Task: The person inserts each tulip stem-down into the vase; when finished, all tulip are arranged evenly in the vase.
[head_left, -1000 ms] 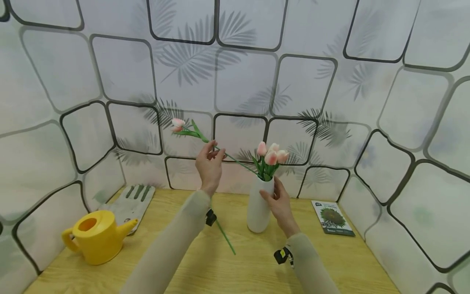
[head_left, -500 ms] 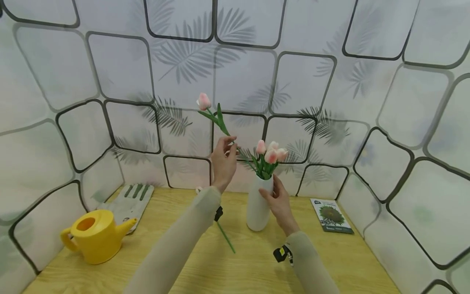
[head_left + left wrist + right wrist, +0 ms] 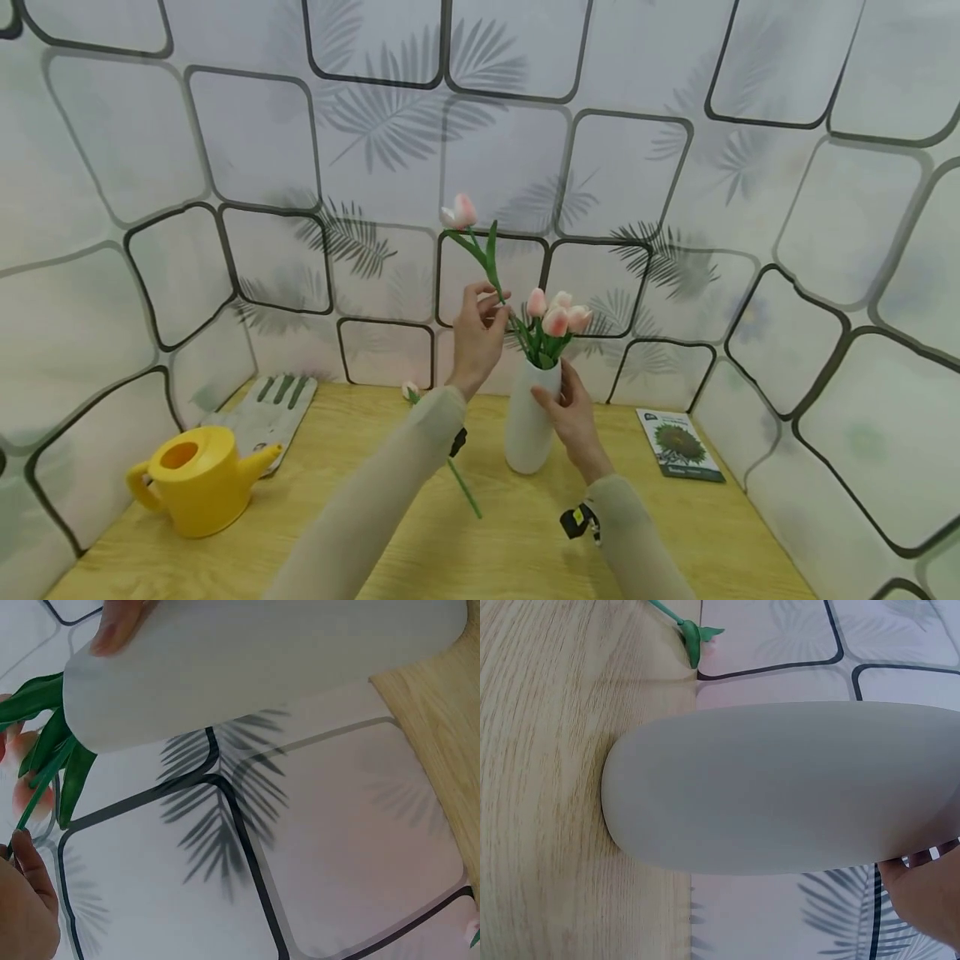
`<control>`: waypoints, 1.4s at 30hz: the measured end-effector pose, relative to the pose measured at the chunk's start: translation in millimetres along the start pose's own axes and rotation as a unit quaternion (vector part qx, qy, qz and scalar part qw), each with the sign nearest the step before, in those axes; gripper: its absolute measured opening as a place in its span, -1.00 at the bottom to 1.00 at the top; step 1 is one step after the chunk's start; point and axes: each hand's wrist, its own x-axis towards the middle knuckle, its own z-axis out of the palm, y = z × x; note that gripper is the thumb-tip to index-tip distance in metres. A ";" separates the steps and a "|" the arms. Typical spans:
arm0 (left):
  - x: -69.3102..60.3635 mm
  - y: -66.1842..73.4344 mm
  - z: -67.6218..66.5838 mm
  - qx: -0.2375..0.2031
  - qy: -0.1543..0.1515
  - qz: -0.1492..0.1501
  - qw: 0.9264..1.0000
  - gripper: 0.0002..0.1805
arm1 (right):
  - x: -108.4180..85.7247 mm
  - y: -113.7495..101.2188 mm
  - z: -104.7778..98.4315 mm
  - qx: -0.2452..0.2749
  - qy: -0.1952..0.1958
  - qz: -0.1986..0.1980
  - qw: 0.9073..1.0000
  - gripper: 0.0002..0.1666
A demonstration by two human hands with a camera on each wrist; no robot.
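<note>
A white vase (image 3: 529, 425) stands upright on the table with several pink tulips (image 3: 556, 322) in its mouth. My right hand (image 3: 573, 417) grips the vase near the top from its right side. My left hand (image 3: 478, 337) pinches the green stem of another pink tulip (image 3: 460, 213), whose bloom points up and left of the bunch. In the left wrist view that stem (image 3: 37, 799) slants down to my fingers beside the vase's mouth; its lower end is hidden among the leaves. Another tulip (image 3: 465, 487) lies on the table, partly covered by my left sleeve.
On the table's left stands a yellow watering can (image 3: 198, 487). Behind it lies a pair of grey gloves (image 3: 270, 417). A seed packet with a sunflower picture (image 3: 679, 445) lies at the right. Patterned cloth walls (image 3: 510, 167) enclose the wooden table (image 3: 525, 542).
My left hand has moved right with the tulip, towards the vase. The tulip has swung from nearly level to more upright. My right hand keeps its grip on the vase.
</note>
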 end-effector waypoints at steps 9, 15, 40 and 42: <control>-18.9 -10.4 11.3 0.006 -0.062 -0.025 0.998 -0.60 | 2.5 9.7 -1.2 -0.003 0.008 0.002 1.000 -0.11; -26.5 -13.9 14.4 0.022 -0.098 -0.042 0.994 -0.73 | 12.6 29.4 -2.5 -0.001 0.017 -0.003 1.000 -0.11; -31.9 -15.6 19.8 0.096 -0.114 -0.047 0.988 -0.87 | -1.5 3.6 0.1 0.005 0.002 -0.011 1.000 -0.15; -32.8 -17.5 18.9 0.089 -0.109 -0.054 0.989 -0.88 | -2.5 2.5 0.6 0.002 0.002 -0.010 1.000 -0.15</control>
